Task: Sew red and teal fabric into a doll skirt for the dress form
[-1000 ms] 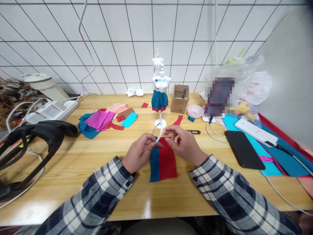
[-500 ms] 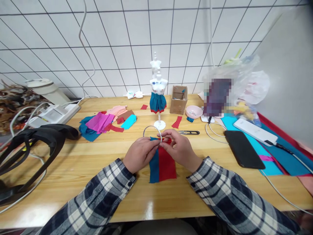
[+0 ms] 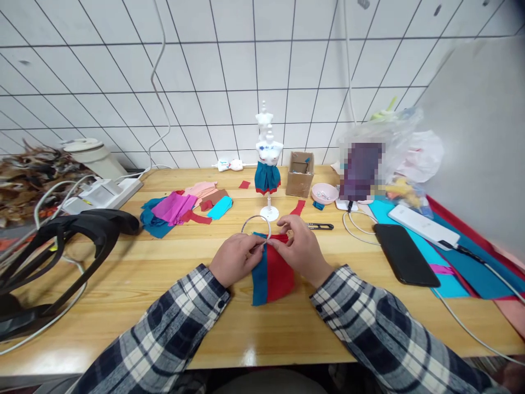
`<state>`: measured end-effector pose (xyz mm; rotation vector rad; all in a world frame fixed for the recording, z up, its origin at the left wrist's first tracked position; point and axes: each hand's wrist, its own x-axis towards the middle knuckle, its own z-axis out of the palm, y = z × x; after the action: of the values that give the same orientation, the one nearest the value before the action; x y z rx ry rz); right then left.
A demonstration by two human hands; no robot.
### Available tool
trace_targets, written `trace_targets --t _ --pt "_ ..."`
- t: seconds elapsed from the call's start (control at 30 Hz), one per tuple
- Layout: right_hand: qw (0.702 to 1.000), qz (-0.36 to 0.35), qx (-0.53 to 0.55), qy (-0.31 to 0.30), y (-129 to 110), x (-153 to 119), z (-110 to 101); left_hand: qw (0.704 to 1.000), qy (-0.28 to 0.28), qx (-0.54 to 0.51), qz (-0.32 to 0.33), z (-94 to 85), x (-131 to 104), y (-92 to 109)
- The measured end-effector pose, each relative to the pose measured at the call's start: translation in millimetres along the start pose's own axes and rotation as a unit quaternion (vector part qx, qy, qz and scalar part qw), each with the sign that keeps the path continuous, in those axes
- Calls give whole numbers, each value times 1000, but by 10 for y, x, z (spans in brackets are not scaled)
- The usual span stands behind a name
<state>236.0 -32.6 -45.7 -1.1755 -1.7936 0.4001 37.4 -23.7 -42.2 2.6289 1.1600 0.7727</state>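
My left hand point(image 3: 237, 258) is closed in a pinch at the upper edge of a two-coloured cloth point(image 3: 279, 276), blue on its left side and red on its right. My right hand point(image 3: 304, 250) pinches the same edge from the other side, its fingertips close to the left ones. From this pinch rises a thin whitish ring point(image 3: 255, 216), whose lower part is hidden by the fingers. The cloth hangs toward me over the table. Just beyond stands a small white dress form point(image 3: 269, 150) wearing a blue skirt point(image 3: 267, 176) with red trim.
Fabric scraps point(image 3: 174, 207) lie at left behind a black headset point(image 3: 94, 224). Thread snips point(image 3: 322, 226), a pink bowl point(image 3: 325, 193) and a cardboard box point(image 3: 299, 183) are beyond my right hand. A black phone point(image 3: 406, 254) and a white power bank point(image 3: 424, 225) rest at right.
The cloth's lower right corner has drawn up and inward, so its bottom edge slants. My hands keep their pinch. The whole view has shifted slightly.
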Motion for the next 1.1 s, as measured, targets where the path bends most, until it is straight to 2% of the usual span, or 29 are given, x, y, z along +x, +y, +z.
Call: trace_targets --t 0.13,0.27,0.43,0.5,0.63,0.8,0.97,1.03,1.1 --pt "996 -69 -51 22 -21 -12 0 999 7 -23 -35 -2 8 59" --pt "992 -101 -70 21 -39 -22 -16 998 23 -16 -55 -4 8 94" --pt "980 -166 -90 -67 -44 -42 -2 993 53 -47 -93 10 1 59" --pt "972 -186 -125 -78 -45 -47 21 987 62 -83 -119 4 13 80" --pt "959 -227 -164 -45 -56 -54 54 960 92 -198 -174 -44 53 188" --pt "969 -226 -100 -4 -68 -63 59 933 82 -285 -206 -89 79 272" --pt "970 -222 -101 -10 -1 -53 91 903 62 -356 -233 -28 90 327" --pt "970 -219 -103 -9 -2 -63 81 901 67 -346 -253 8 93 286" --pt "969 -230 -89 -3 -50 -94 46 898 108 -308 -294 7 95 138"
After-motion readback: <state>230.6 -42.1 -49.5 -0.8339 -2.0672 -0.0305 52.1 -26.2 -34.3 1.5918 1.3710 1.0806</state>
